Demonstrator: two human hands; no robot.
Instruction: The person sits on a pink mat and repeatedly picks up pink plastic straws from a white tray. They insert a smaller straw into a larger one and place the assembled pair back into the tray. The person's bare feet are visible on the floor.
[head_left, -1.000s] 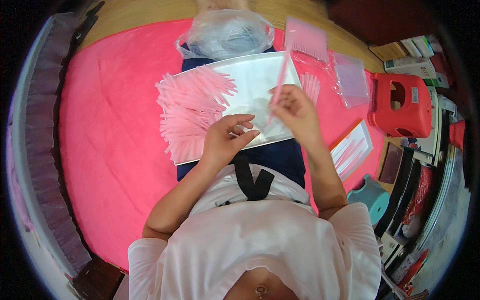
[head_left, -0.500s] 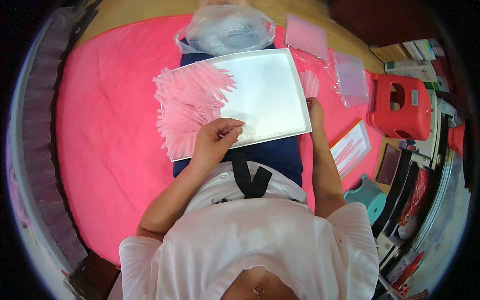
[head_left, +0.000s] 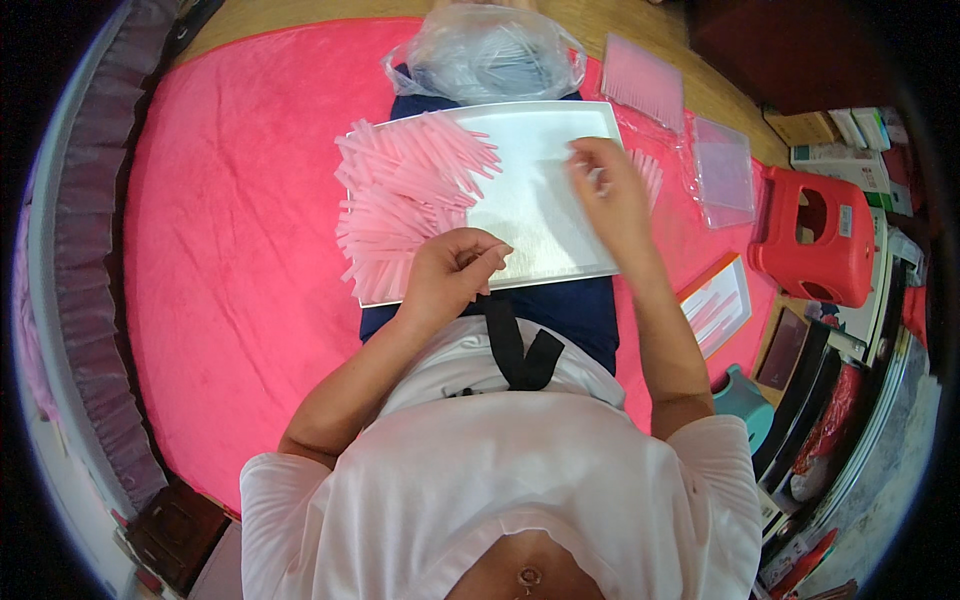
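A shallow white tray [head_left: 535,125] lies across my lap. Its left half is heaped with thin pink straw-like strips [head_left: 400,180], some poking over the left rim. Over the tray's near edge, beside the heap, my left hand [head_left: 455,272] is closed in a pinch; whatever its fingertips hold is too small to make out. My right hand [head_left: 612,195] hovers above the tray's right side, slightly blurred, fingers curled together, with a pale bit showing between them that I cannot name. More pink strips [head_left: 648,178] lie just past the tray's right rim, partly behind that hand.
A clear plastic bag [head_left: 485,55] of pale tubes rests beyond the tray. To the right are a clear pack of pink strips [head_left: 643,80], a flat clear packet [head_left: 724,172], an orange-edged box [head_left: 716,305], a red stool [head_left: 815,235] and a teal stool [head_left: 742,402]. A pink blanket [head_left: 230,230] spreads underneath.
My right hand has come from outside the tray's right rim up and left to over the tray. My left hand keeps its pinch by the near edge. The whole view has shifted slightly.
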